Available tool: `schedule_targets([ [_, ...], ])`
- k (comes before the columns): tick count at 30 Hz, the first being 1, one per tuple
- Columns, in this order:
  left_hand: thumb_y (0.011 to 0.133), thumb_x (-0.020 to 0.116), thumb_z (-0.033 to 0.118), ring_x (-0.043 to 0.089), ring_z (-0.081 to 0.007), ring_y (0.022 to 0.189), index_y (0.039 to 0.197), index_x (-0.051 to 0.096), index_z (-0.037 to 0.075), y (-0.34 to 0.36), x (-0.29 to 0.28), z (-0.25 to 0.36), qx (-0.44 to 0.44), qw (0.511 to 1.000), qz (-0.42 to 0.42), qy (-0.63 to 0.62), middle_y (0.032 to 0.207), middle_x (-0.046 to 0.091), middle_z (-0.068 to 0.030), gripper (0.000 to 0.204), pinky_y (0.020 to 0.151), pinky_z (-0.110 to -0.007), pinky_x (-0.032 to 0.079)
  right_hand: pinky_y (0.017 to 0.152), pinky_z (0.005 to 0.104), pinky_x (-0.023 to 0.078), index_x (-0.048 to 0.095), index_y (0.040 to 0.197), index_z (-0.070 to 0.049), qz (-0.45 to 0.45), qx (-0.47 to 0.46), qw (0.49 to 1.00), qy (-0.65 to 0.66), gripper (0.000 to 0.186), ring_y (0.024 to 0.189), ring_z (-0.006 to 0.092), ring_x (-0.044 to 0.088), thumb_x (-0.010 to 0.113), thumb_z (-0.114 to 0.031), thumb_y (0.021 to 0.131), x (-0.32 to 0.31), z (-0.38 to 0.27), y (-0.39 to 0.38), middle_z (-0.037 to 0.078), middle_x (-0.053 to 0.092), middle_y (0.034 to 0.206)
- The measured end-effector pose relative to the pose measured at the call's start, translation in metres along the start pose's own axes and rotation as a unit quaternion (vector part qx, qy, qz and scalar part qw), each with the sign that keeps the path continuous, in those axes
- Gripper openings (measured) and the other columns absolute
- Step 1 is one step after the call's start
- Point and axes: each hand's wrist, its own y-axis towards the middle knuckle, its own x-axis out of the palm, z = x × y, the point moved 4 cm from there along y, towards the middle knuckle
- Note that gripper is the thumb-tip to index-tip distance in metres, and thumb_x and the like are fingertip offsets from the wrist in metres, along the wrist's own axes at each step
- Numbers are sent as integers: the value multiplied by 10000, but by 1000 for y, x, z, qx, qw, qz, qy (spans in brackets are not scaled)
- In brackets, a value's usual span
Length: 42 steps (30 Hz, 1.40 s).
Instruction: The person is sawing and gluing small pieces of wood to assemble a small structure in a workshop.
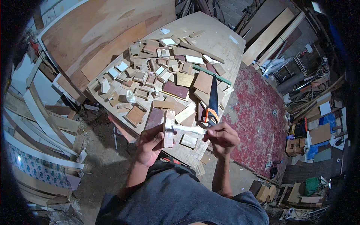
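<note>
Below the frame's centre, the left hand grips a block between thumb and fingers. The right hand pinches a white stick reaching leftward to it, below a saw at centre right.

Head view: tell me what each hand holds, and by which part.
The left hand grips a wooden block by its lower half; the right hand pinches a slender white thing by its right end. Its exact kind is unclear.
</note>
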Motion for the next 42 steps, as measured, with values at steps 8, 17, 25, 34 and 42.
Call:
schedule_targets([
  [8,932,670,208,702,-235,980,1286,576,-77,-4,-1,12,27,1000,8,4,1123,691,-202,464,864,-359,585,570,266,561,750,902,-5,-80,-34,996,-8,230,681,170,690,767,116,707,8,0,0,119,702,797],
  [17,931,667,183,694,-242,1013,1283,579,-75,-6,6,-2,7,1000,-27,-1,1121,692,-204,445,885,-353,572,588,275,589,736,896,22,0,19,999,27,278,747,185,697,732,180,667,3,9,8,138,687,828],
  [25,940,650,168,696,-242,1017,1279,572,-89,-6,14,-11,26,1000,-5,2,1118,688,-224,432,897,-361,574,580,276,583,745,885,15,-76,-5,997,27,209,696,184,696,741,127,708,-17,4,-11,123,695,806],
  [34,960,614,218,702,-240,902,1285,559,-55,-10,29,-27,16,999,-2,31,1115,675,-206,428,752,-363,603,536,282,574,720,869,57,-63,-33,997,10,156,637,175,676,709,154,747,-26,2,5,152,671,783],
  [42,918,690,200,697,-233,991,1310,556,-64,-4,36,-33,19,999,19,-21,1133,683,-201,491,859,-357,595,522,283,570,739,863,39,-55,1,994,90,164,636,187,689,740,131,727,-42,6,-12,148,684,779],
])
